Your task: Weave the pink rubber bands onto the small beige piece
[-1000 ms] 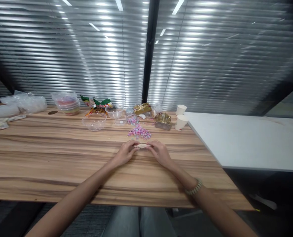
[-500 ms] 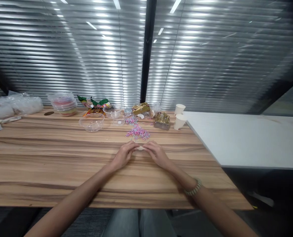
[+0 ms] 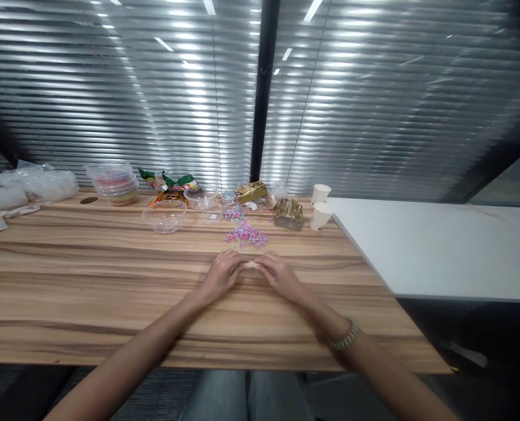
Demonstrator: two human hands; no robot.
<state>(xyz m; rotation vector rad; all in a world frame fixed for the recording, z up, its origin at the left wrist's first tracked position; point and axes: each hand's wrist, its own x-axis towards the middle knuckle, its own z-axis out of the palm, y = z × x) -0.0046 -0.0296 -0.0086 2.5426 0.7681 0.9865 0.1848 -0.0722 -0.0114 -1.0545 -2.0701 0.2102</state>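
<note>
Between the fingertips of both hands is a small whitish piece (image 3: pixel 251 265), too small and blurred to name. My left hand (image 3: pixel 223 272) pinches its left end, and my right hand (image 3: pixel 279 273) pinches the right end, both low over the wooden table (image 3: pixel 123 304). Just beyond the fingers lies a loose pile of small pink, purple and pale blue rings (image 3: pixel 246 235). A smaller heap of the same rings (image 3: pixel 234 213) lies behind it. My fingers hide part of the whitish piece.
Clear round bowls (image 3: pixel 164 217), stacked lidded tubs (image 3: pixel 114 186) and a green snack bag (image 3: pixel 172 180) stand back left. Gold-wrapped packs (image 3: pixel 288 214) and two paper cups (image 3: pixel 320 216) stand back right. Plastic bags (image 3: pixel 44 182) lie far left. A white surface (image 3: pixel 439 251) adjoins on the right.
Both hands stay nearly in place, with the whitish piece still between them and its visible outline slightly altered. The whole view has shifted very slightly.
</note>
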